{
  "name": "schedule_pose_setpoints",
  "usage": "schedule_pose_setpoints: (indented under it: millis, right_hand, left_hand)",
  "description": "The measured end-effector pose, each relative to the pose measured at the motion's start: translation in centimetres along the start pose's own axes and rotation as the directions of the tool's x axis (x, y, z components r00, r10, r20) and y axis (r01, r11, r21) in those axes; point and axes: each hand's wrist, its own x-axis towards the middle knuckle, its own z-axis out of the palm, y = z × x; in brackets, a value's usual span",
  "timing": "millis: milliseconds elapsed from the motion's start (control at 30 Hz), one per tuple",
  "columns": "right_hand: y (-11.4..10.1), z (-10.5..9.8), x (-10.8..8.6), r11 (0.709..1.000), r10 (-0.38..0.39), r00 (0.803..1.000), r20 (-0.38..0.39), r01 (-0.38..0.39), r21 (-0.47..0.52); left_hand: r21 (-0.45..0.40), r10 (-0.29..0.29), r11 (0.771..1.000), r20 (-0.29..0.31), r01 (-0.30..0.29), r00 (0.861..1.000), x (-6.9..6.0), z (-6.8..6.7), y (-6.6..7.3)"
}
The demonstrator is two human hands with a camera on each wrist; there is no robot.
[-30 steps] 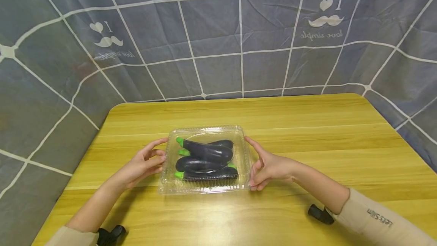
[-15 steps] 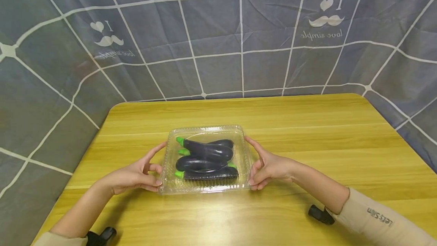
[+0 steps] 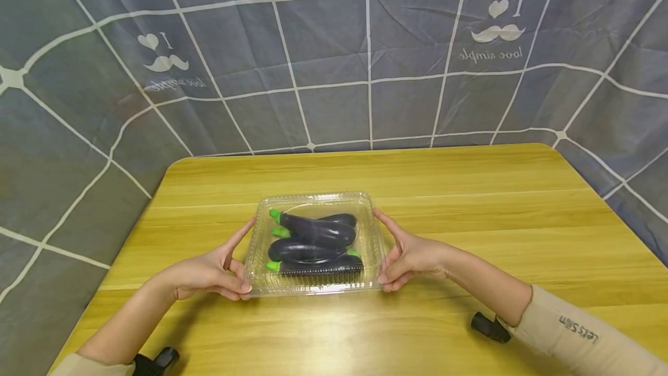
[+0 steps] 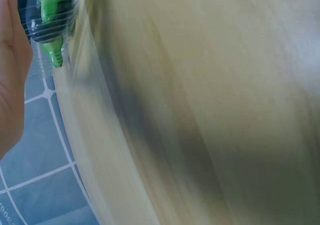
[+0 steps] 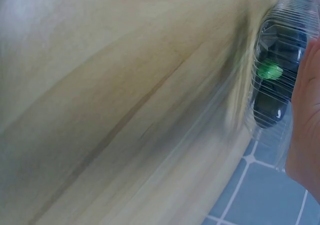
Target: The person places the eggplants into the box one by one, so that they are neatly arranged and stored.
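A clear plastic clamshell container (image 3: 308, 283) with its lid down sits mid-table in the head view. Inside it are several dark purple eggplants (image 3: 318, 231) with green stems, stacked on each other. My left hand (image 3: 209, 271) grips the container's left side, thumb at the front corner and index finger stretched toward the back. On the opposite side my right hand (image 3: 412, 257) holds the right edge the same way, its thumb near the front corner. Each wrist view shows part of a hand beside the ribbed wall; the fingers under the rim are largely hidden.
The wood-grain table (image 3: 469, 190) extends around the container to a rounded back edge. A grey curtain (image 3: 334, 45) with white grid lines hangs behind it and along both sides. Black wrist straps (image 3: 490, 328) sit near the sleeve cuffs.
My left hand has slid toward the front corner of the container, and its thumb now lies at that corner. The right hand and the container have stayed nearly still.
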Motion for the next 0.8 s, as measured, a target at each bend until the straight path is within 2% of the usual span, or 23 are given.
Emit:
schedule_pose_setpoints:
  millis: [300,533,800]
  right_hand:
    - [-0.11,0.08,0.07,1.000,0.018,1.000,0.005,-0.018,0.013]
    - [-0.14,0.15,0.25,1.000,0.027,1.000,0.000,-0.027,-0.008]
    - [-0.21,0.20,0.25,0.999,0.042,0.999,-0.014,-0.042,-0.029]
  left_hand:
    - [-0.011,0.011,1.000,-0.022,-0.011,1.000,0.15,0.38,0.01]
    - [0.007,-0.003,1.000,-0.036,0.003,0.999,0.24,0.48,0.03]
    - [0.001,0.009,1.000,-0.016,-0.009,1.000,0.37,0.39,-0.08]
